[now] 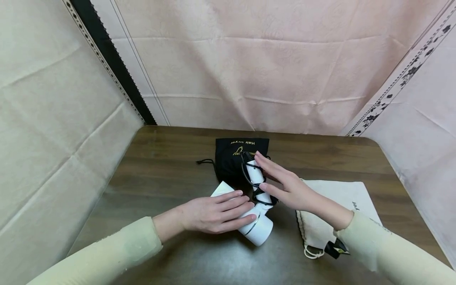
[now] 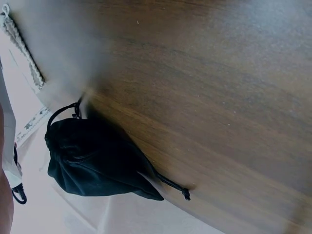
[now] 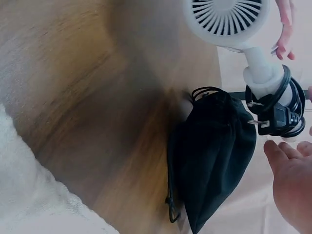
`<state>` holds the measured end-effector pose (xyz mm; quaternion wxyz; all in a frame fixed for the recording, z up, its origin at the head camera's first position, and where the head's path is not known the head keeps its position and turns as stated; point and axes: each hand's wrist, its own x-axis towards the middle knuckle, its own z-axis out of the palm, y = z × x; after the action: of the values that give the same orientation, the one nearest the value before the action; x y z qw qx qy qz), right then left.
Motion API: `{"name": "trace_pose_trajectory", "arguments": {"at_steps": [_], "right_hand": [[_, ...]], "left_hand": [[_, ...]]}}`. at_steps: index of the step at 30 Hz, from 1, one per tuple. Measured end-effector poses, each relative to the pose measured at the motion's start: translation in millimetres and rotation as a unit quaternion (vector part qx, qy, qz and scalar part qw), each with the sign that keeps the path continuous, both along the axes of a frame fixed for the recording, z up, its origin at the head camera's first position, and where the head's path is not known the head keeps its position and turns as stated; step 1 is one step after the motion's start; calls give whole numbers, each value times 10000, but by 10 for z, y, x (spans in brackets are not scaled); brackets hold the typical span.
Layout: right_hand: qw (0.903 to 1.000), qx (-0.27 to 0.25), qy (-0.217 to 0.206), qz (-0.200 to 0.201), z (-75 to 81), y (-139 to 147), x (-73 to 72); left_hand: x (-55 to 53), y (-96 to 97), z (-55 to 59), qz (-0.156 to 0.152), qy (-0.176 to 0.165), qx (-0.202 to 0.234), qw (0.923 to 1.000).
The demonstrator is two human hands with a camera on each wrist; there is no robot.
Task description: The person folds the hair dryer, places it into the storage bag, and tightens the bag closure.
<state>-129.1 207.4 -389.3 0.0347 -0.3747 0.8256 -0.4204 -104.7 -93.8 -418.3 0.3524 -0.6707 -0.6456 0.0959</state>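
Observation:
A white hair dryer [image 1: 259,229], its handle [image 1: 255,174] pointing to the far side, lies across the middle in the head view. A black cord [image 1: 261,194] winds round that handle, and its plug [image 3: 275,119] shows in the right wrist view. My left hand [image 1: 219,213] holds the barrel from above, its thumb hidden. Straight fingers of my right hand [image 1: 286,186] lie along the handle's right side, close to the cord. Behind the handle rests a black drawstring pouch [image 1: 228,162] printed "Hair Dryer". The dryer's slotted rear grille [image 3: 226,17] faces the right wrist camera.
On the right, under my right forearm in the head view, a white drawstring bag [image 1: 352,198] lies flat. By its cord sits a small black object [image 1: 333,249]. The brown wooden table [image 1: 171,170] is bordered by pale hanging cloth [image 1: 249,71] behind and at both sides.

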Motion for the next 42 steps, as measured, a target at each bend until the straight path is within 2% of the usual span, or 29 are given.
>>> {"name": "trace_pose_trajectory", "arguments": {"at_steps": [2, 6, 15, 21, 25, 30, 32, 37, 42], "right_hand": [[9999, -71, -108, -39, 6, -10, -6], [9991, -220, -311, -171, -25, -44, -3], [9989, -181, -14, -422, -135, -144, 33], [9989, -302, -19, -367, -181, -201, 51], [9989, -297, -39, -357, -162, -222, 64], [9994, -246, -30, -251, -142, -226, 39], [9998, -158, -68, -85, -142, -233, 33], [9991, 51, -364, 221, -157, -240, 30], [9980, 87, -519, 348, -160, -228, 22]], "left_hand": [[9, -1, -10, -2, -70, -28, 10000], [8, 15, -15, -70, 5, 57, 10000], [-41, 47, -16, -218, 369, 402, 9983], [-46, 60, 9, -292, 384, 476, 9977], [-51, 52, -12, -325, 428, 447, 9976], [-67, 25, -41, -265, 435, 304, 9982], [-71, 10, -35, -244, 412, 192, 9987], [-69, -3, -33, -244, 290, -41, 9993], [-67, 4, -70, -294, 268, -70, 9992]]}}
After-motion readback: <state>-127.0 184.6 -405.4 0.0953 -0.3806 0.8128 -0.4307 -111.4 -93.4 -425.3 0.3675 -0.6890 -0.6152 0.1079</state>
